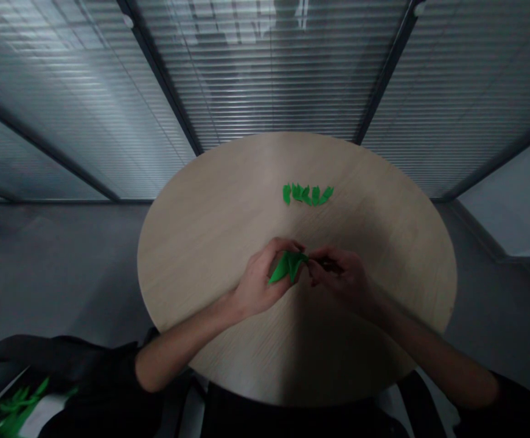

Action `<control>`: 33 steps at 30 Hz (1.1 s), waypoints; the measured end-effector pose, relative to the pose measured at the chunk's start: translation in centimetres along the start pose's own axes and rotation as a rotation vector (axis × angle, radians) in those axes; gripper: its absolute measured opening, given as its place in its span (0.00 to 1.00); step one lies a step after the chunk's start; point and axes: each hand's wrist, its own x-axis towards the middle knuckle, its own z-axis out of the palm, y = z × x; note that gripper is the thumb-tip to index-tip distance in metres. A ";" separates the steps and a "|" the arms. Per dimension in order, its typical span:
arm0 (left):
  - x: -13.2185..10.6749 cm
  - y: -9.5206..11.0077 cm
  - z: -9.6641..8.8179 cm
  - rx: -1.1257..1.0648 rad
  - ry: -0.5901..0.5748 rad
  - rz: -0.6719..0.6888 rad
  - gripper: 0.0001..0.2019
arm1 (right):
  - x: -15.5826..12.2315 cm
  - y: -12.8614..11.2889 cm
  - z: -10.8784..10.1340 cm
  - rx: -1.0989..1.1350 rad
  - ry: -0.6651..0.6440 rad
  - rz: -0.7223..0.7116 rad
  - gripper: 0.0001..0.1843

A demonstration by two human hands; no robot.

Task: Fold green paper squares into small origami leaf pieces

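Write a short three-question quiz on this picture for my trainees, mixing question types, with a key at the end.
1. Multiple choice: What is in the left hand?
A) A blue cup
B) A folded green piece
C) A white card

2. True or false: The small green pieces lie on the table beyond the left hand, on the side toward the blinds.

3. Fill in the blank with "curved" or "straight": The table's outer edge is ____.

Key: 1. B; 2. True; 3. curved
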 end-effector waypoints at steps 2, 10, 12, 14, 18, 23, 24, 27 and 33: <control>0.2 0.1 -0.1 0.072 0.049 0.050 0.16 | 0.0 -0.1 0.0 -0.017 0.007 -0.005 0.16; 0.4 0.4 -0.1 0.152 0.062 0.124 0.09 | 0.0 -0.6 0.1 -0.065 -0.010 0.026 0.13; 0.5 0.5 0.0 0.163 0.061 0.126 0.08 | 0.1 -0.6 0.0 -0.071 -0.036 0.037 0.14; 0.5 0.5 0.0 0.171 0.063 0.126 0.08 | 0.1 -0.7 0.0 -0.065 -0.056 0.040 0.16; 0.5 0.4 0.0 0.176 0.052 0.123 0.08 | 0.2 -0.9 0.0 -0.031 -0.078 0.024 0.19; 0.2 0.2 0.0 0.190 0.021 0.146 0.11 | 0.1 -0.9 -0.1 -0.034 -0.071 0.015 0.19; 0.1 0.2 0.0 0.198 0.015 0.146 0.12 | 0.1 -0.9 -0.2 -0.041 -0.075 0.018 0.19; 0.0 0.2 0.0 0.217 -0.003 0.135 0.11 | 0.1 -0.8 -0.3 -0.084 -0.089 0.013 0.17; -0.2 0.0 -0.1 0.238 -0.019 0.144 0.12 | 0.2 -0.7 -0.2 -0.097 -0.101 -0.009 0.17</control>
